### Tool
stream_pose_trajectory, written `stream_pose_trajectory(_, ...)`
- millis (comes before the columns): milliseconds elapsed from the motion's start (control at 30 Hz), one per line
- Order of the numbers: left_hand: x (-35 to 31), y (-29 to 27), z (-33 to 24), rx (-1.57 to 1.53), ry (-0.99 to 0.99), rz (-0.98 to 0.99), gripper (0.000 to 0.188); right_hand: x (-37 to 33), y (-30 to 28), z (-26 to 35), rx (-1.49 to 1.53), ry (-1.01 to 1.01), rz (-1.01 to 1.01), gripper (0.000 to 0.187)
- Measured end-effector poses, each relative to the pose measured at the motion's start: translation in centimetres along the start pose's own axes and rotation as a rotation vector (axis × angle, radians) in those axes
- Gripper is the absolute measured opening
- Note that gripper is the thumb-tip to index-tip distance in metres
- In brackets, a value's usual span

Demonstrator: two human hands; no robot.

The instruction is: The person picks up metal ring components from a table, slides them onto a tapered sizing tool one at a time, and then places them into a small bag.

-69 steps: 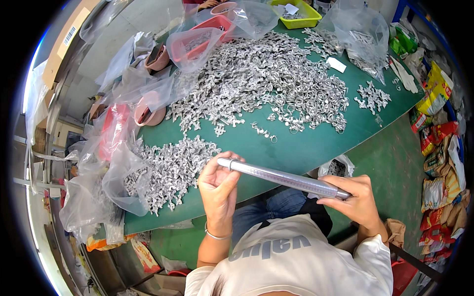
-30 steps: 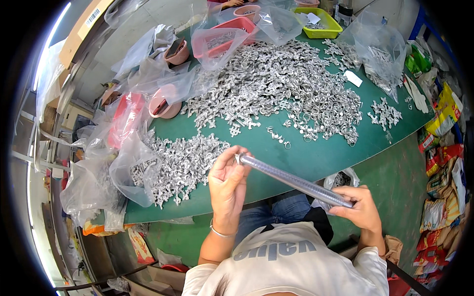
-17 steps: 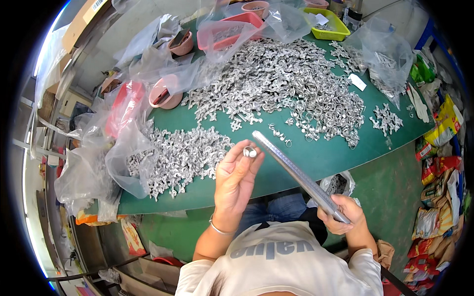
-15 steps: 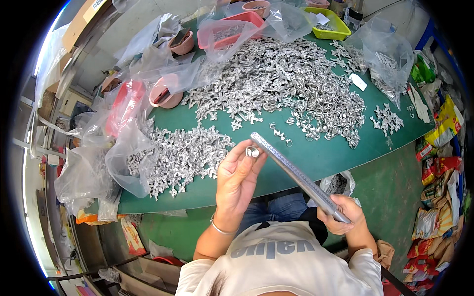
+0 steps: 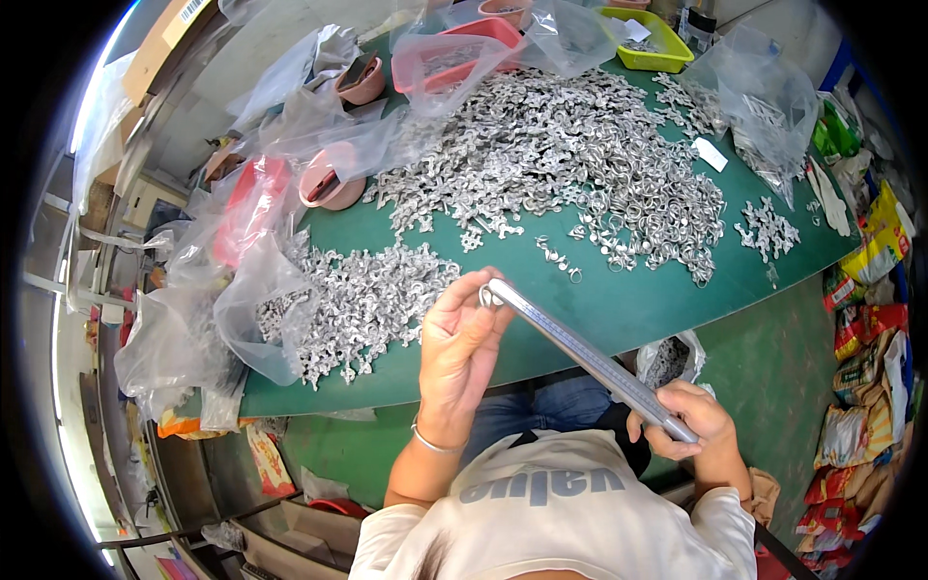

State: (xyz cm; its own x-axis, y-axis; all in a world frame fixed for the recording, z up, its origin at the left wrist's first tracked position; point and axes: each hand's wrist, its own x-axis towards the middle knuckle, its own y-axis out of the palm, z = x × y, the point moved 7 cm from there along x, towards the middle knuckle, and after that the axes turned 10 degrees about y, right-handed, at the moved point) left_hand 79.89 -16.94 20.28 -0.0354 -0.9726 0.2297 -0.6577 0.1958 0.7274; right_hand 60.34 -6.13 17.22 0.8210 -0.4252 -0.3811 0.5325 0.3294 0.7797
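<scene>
Between the fingertips of my left hand (image 5: 458, 338) is a silver ring (image 5: 488, 296), pinched upright. My right hand (image 5: 688, 423) is wrapped round the thick lower end of a grey ring-sizing stick (image 5: 590, 358), a long tapered rod with fine markings. The stick slants up to the left, and its thin tip meets the ring; whether it has entered the ring I cannot tell. Beyond my hands lies a big heap of silver rings (image 5: 667, 208) beside many small grey metal castings (image 5: 512, 135). A few loose rings (image 5: 559, 259) lie just past the stick's tip.
A second pile of castings (image 5: 358, 300) lies left on the green table (image 5: 551, 290). Clear plastic bags (image 5: 256, 324), a pink bowl (image 5: 333, 179), a red tray (image 5: 454, 53) and a yellow-green basket (image 5: 648, 39) stand around. At right are a small casting cluster (image 5: 767, 228) and a white glove (image 5: 827, 198).
The stick's tip has come from above and beside the ring to meet it. My right hand has shifted slightly right, and my left hand still pinches the ring.
</scene>
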Motion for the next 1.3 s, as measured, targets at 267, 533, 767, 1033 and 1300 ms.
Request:
stream_pose_trajectory(267, 0.7, 0.3, -0.6, 0.109, 0.01, 0.085, 0.038, -0.9, -0.3, 0.0, -0.058, 0.034, 0.011, 0.052)
stream_pose_trajectory(533, -1.2, 2.4, 2.5, 0.208, -0.247, 0.199, 0.036, -0.1, 0.2, 0.1, -0.018, 0.037, 0.038, 0.053)
stream_pose_trajectory(767, -1.8, 2.2, 2.4, 0.095, -0.252, 0.144, 0.033, -1.0, 1.1, 2.3, -0.433, -0.223, -0.371, 0.041)
stream_pose_trajectory(1033, -1.9, 3.3, 1.4, 0.097, -0.252, 0.252, 0.03, -1.6, 0.9, 2.5, -0.637, -0.242, -0.559, 0.035)
stream_pose_trajectory(1300, -1.9, 2.9, 1.1, 0.185, -0.221, 0.272, 0.032, -1.6, 1.1, 2.2, -0.572, -0.244, -0.512, 0.036)
